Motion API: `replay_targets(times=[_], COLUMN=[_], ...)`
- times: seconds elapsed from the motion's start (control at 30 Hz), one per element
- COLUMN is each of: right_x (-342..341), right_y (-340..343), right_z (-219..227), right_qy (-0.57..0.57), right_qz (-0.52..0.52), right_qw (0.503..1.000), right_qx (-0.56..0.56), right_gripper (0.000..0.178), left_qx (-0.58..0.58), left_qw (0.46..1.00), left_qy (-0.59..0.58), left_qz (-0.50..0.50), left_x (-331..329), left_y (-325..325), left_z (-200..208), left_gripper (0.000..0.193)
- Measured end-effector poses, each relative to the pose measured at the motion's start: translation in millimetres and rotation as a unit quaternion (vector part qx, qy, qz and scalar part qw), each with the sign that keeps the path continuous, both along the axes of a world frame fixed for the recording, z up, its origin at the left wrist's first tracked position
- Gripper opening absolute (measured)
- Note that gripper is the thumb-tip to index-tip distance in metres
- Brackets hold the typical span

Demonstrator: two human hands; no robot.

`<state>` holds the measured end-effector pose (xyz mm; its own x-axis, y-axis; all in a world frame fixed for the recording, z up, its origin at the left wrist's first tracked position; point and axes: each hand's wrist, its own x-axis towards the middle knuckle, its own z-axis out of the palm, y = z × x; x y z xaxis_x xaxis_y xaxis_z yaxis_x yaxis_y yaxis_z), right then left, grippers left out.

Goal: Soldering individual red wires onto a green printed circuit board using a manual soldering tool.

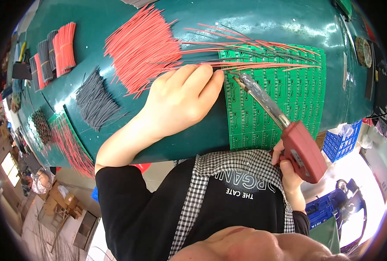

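Note:
My right hand (pixel 289 172) grips the red handle of a soldering gun (pixel 306 152). Its metal barrel slants up and left, and the tip ends close to my left fingertips. My left hand (pixel 182 98) is closed in a pinch at the upper left edge of a green circuit board panel (pixel 274 100). A thin dark wire seems to sit in that pinch, though the fingers partly cover it. Red and black wires (pixel 267 65) lie fanned across the top rows of the panel, their free ends reaching left past my knuckles.
A big pile of loose red wires (pixel 143 50) lies beyond my left hand, with a pile of black wires (pixel 97 100) left of it. Bundled wires (pixel 65 48) stand farther left. Another wired panel (pixel 74 141) rests by the table's left edge. A blue crate (pixel 342 141) stands beyond the right edge.

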<state>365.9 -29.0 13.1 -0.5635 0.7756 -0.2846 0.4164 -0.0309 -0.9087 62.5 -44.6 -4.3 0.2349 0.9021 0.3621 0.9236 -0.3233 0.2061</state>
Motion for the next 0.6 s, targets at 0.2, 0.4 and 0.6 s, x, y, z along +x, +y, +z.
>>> replay_targets(times=[0.2,0.4,0.6], right_x=[-20,-11,-18], right_y=[-1,-6,-5], right_z=[13,2,6], right_qy=[0.187,0.096,0.119], right_qz=[-0.126,-0.109,-0.121], right_qw=[0.955,0.980,0.973], right_qx=[-0.193,-0.135,-0.154], right_gripper=[0.055,0.077,0.075], left_qx=[-0.018,-0.021,-0.018], left_qw=[1.000,1.000,1.000], left_qy=[0.001,0.001,0.009], left_qz=[0.006,0.003,0.003], left_x=[0,0,0], left_y=[-1,0,-1], left_z=[1,1,0], left_gripper=[0.031,0.031,0.031])
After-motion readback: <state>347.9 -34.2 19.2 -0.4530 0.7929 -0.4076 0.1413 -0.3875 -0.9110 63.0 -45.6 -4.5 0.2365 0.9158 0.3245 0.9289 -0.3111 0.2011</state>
